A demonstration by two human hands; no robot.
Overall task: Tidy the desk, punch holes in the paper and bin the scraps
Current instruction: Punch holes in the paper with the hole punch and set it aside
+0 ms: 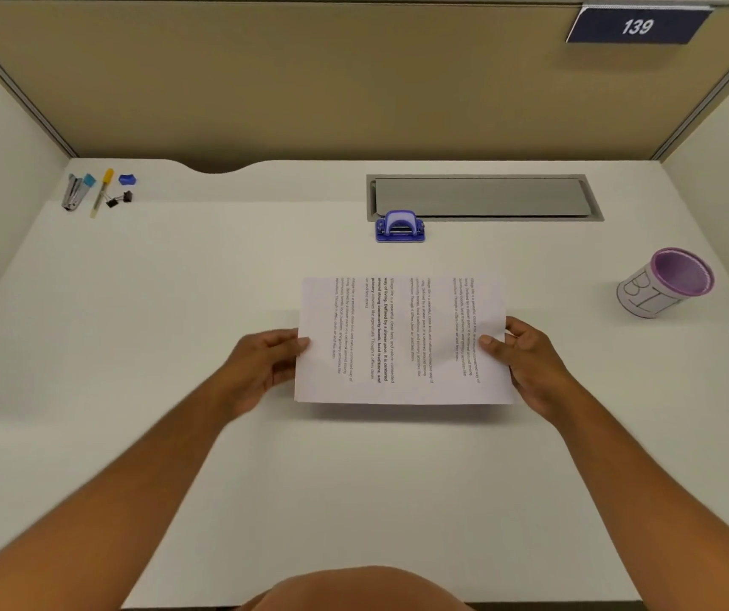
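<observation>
From the head view, you have the printed sheet of paper (402,341) lifted just above the table (221,302), your left hand (265,363) pinching its left short edge and your right hand (530,359) pinching the right one, thumbs on top. Expect it to feel almost weightless and floppy; it looks to sag between your hands, so keep both edges held and slightly taut, and feed the far long edge toward the blue hole punch (400,227) standing just beyond it. The punch looks rigid and heavier, best pressed from its top lever.

The text on the sheet runs sideways and is too small to read reliably. The purple-rimmed cup (667,282) at your right carries handwritten letters, seemingly "BI", likely the bin. A dark placard (638,26) on the partition reads "139".
</observation>
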